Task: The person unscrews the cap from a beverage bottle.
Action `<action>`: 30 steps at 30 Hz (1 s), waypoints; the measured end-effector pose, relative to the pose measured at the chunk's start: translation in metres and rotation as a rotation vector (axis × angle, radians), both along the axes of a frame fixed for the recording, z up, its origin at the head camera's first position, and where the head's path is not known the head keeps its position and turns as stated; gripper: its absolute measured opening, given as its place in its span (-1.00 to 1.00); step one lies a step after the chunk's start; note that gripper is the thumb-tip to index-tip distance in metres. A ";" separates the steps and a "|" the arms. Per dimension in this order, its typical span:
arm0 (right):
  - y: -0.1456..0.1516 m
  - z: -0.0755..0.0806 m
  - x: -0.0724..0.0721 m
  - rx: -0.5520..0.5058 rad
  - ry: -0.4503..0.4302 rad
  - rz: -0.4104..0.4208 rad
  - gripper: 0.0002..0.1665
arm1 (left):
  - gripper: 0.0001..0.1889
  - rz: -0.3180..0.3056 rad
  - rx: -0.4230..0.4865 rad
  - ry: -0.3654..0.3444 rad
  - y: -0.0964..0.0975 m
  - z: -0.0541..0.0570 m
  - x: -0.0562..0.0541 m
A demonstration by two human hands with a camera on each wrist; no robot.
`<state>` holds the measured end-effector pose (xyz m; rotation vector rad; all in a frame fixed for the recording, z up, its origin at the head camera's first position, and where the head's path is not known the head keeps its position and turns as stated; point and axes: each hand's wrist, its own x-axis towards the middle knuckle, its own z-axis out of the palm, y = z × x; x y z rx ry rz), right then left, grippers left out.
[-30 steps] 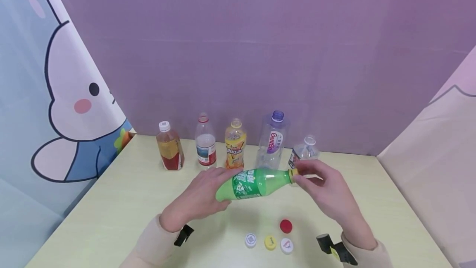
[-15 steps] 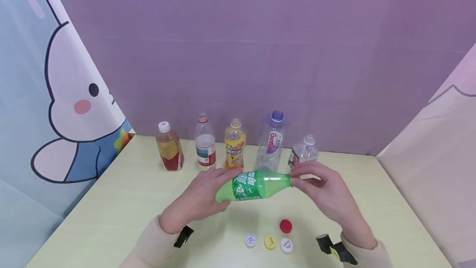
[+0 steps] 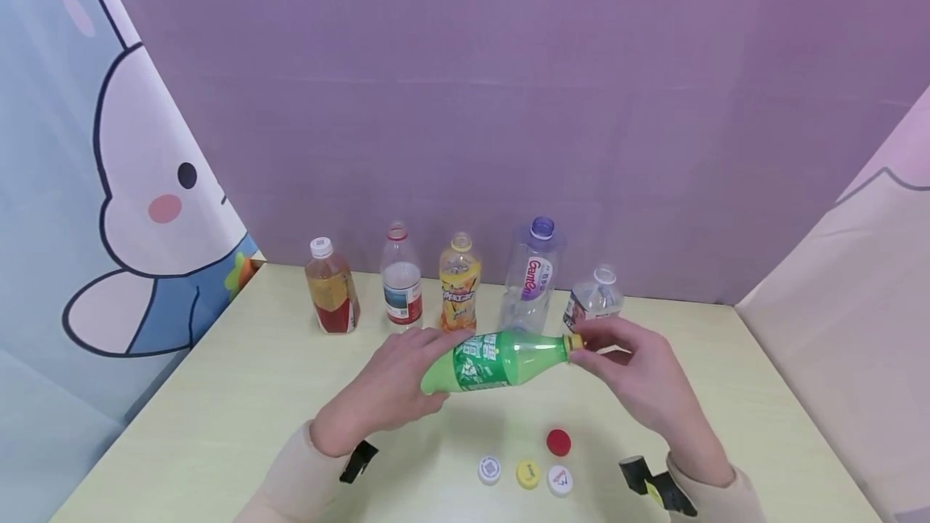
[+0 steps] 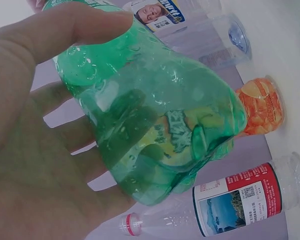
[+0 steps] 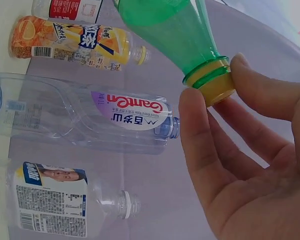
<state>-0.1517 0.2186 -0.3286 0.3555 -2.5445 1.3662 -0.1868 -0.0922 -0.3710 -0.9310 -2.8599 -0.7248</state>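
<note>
A green plastic bottle lies nearly level above the table, its neck toward the right. Around its base end my left hand is wrapped, and the left wrist view shows the thumb and fingers on either side of the green bottle. At the neck sits a yellow cap. My right hand pinches that cap between thumb and forefinger. Seen from the right wrist, the yellow cap is on the bottle's mouth with a green ring behind it.
Behind stand a capped tea-coloured bottle, a red-ringed bottle, a yellow-labelled bottle, a tall clear bottle and a small clear bottle. Loose caps lie in front: red, yellow, white and another white.
The right-hand fingers shift around the yellow cap: they cover it half a second ago, and now it shows again. The bottle and left hand stay almost still.
</note>
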 end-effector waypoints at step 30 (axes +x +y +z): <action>0.000 -0.006 -0.002 -0.050 0.149 0.098 -0.69 | -0.14 0.024 0.014 -0.005 0.000 -0.004 -0.002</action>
